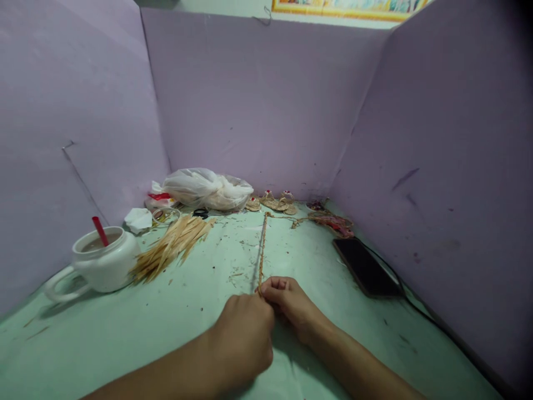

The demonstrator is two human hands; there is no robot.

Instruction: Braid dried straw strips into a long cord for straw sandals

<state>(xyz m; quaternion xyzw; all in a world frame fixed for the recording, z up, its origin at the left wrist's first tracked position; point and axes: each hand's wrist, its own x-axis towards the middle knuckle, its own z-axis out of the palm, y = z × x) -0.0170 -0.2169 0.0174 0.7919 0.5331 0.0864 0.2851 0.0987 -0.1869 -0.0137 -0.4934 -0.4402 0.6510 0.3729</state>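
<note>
A thin braided straw cord (262,253) runs away from me down the middle of the green table (225,339). At its near end my right hand (291,303) pinches it between thumb and fingers. My left hand (244,336) is closed in a fist right beside, at the same end of the cord; its fingertips are turned away, so its exact hold is hidden. From the cord's far end a thinner strand bends to the right. A bundle of flat, pale straw strips (172,247) lies left of the cord, out of my hands.
On the left stands a white mug (106,266) with a red straw (100,230). Behind are a tied plastic bag (208,190), black scissors (200,213) and small woven sandals (277,204). Tangled cords (333,222) and a cabled phone (366,268) lie right. Purple panels (266,111) enclose the table.
</note>
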